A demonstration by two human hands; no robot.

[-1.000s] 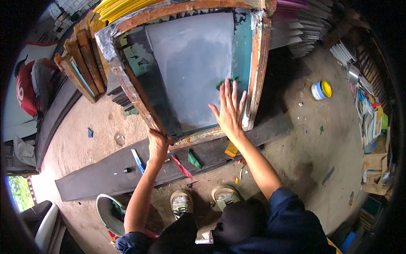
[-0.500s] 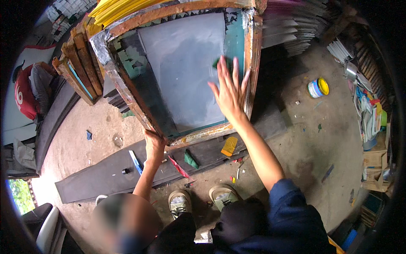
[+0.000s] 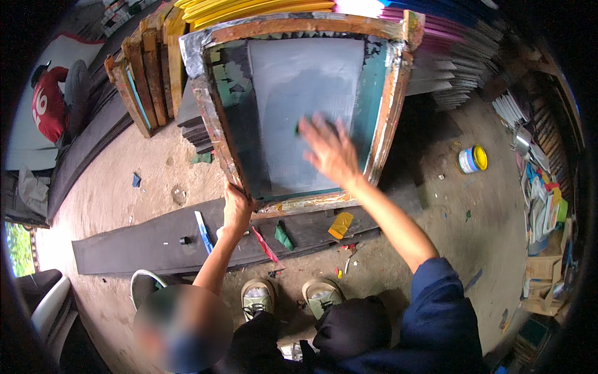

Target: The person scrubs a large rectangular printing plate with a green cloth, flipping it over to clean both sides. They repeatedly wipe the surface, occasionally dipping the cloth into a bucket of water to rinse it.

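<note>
Dusty floor (image 3: 448, 230) spread around the person, with twelve o'clock pointing straight ahead. Stacked yellow sheets (image 3: 255, 14) lay near half past eleven, spare wooden frames (image 3: 147, 81) leaned together toward ten, perhaps to take up less floor, and a co-worker in a red top (image 3: 51, 103) was beyond them. At twelve o'clock, tilted and directly before the person, was a wood-framed screen (image 3: 302, 87), its grey central panel facing up, probably so that the whole surface stayed within reach. Fingers of the left hand (image 3: 238, 204) were closed around its seven o'clock corner, likely to steady it. Fingers of the right hand (image 3: 330, 149) were open, extended and blurred over the panel, toward its five o'clock side; a dark scrap (image 3: 298, 128) showed at their tips, but whether they gripped it I cannot tell. Below, a yellow cloth (image 3: 340, 225) and a green cloth (image 3: 283, 235) lay on or by a long black board (image 3: 143, 243), seemingly kept handy. An open tin (image 3: 473, 159) stood near three o'clock, well apart from the screen.
</note>
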